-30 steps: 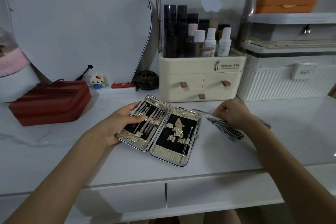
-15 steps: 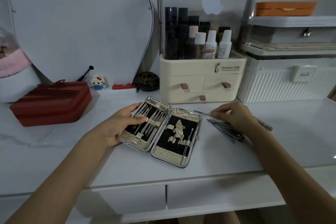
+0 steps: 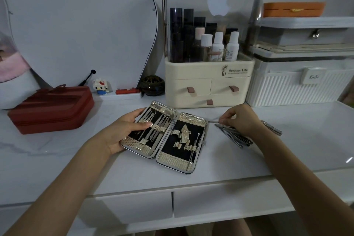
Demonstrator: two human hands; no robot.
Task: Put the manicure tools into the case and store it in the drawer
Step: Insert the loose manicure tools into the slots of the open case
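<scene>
The case [image 3: 164, 138] lies open on the bench [image 3: 57, 168], its left half full of tools, its right half nearly bare. The left hand [image 3: 122, 130] grips its left edge. The right hand [image 3: 243, 120] pinches a thin tool [image 3: 213, 121] above the loose tools [image 3: 233, 136]. Behind, an organizer [image 3: 208, 86] holds bottles [image 3: 218, 46].

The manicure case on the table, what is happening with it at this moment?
A person is packing the manicure case, which lies open on the white table. The left hand holds its left half, where several tools already sit. The right hand pinches a thin tool from the loose tools beside the case. The desk drawers are closed.
</scene>
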